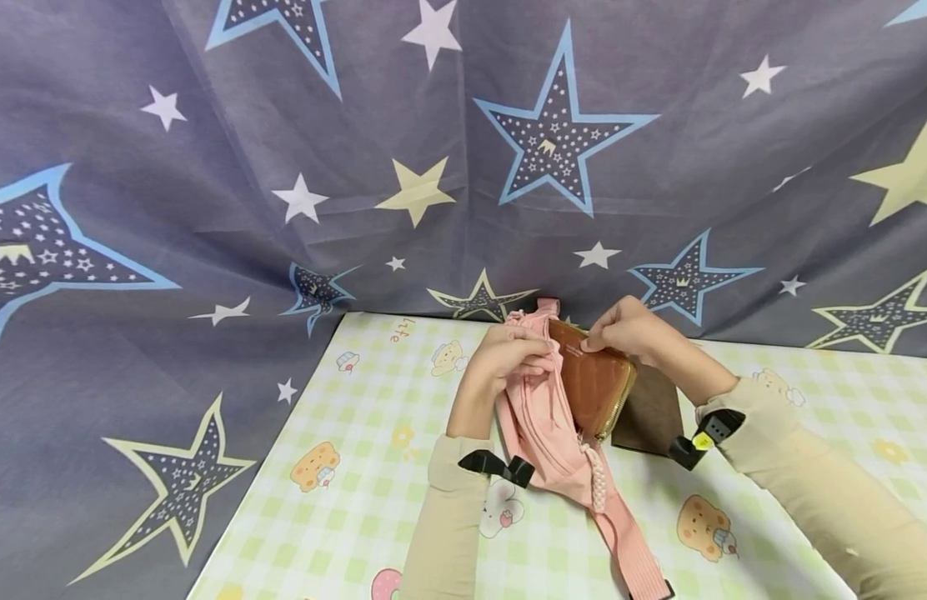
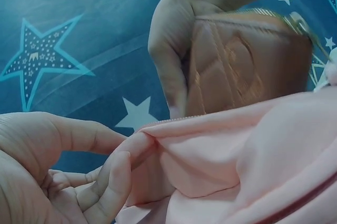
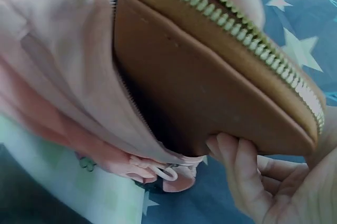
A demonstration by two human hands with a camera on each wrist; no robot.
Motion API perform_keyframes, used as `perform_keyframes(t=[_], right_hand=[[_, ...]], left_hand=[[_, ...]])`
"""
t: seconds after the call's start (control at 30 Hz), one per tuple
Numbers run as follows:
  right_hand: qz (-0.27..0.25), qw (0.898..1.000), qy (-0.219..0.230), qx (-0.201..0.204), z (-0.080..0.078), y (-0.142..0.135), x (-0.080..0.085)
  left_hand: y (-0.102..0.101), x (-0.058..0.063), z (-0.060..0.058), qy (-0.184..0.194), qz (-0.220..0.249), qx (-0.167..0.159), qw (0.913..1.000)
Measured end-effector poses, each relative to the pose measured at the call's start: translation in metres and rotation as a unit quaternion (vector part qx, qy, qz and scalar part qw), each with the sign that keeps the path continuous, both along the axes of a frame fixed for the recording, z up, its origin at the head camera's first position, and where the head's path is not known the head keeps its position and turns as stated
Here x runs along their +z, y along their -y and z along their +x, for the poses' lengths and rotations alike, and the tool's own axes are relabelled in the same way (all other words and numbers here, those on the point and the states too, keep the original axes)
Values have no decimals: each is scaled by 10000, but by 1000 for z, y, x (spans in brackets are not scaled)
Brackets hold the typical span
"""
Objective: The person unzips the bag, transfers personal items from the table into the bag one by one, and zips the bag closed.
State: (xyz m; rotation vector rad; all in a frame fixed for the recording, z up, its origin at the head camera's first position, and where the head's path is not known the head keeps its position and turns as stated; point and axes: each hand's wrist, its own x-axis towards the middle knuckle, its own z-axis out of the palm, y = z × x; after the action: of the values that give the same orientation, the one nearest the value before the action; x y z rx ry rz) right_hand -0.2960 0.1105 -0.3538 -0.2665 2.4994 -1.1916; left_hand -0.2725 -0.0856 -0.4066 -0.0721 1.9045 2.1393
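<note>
A pink waist bag lies on the table with its strap toward me. My left hand pinches the fabric at the edge of its zipped opening; in the left wrist view the thumb and fingers hold the pink edge. My right hand grips a brown zip-around wallet by its far edge. In the right wrist view, fingers press on the wallet's flat side, and its gold zipper faces up. One side of the wallet sits inside the bag's opening, where the pink fabric hides it.
A flat dark brown piece lies on the table beneath and right of the wallet. A braided cord hangs from the bag. The checked tablecloth meets a grey star-patterned curtain right behind the bag.
</note>
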Motion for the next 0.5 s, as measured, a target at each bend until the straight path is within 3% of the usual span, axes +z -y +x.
perform_keyframes(t=[0.1,0.3,0.43,0.5], right_hand=[[67,9998,0,204,2,0,-1],[-1,9966,525,633,3,-9,3],[-263,9964,637,494,4,-11,4],[-296,9980,479,287,5,-9,3]], left_hand=[[1,1,0,31,-25,29,10000],[3,2,-1,186,101,70,9998],[3,2,-1,185,146,20,9997],[3,2,-2,174,170,23,9997]])
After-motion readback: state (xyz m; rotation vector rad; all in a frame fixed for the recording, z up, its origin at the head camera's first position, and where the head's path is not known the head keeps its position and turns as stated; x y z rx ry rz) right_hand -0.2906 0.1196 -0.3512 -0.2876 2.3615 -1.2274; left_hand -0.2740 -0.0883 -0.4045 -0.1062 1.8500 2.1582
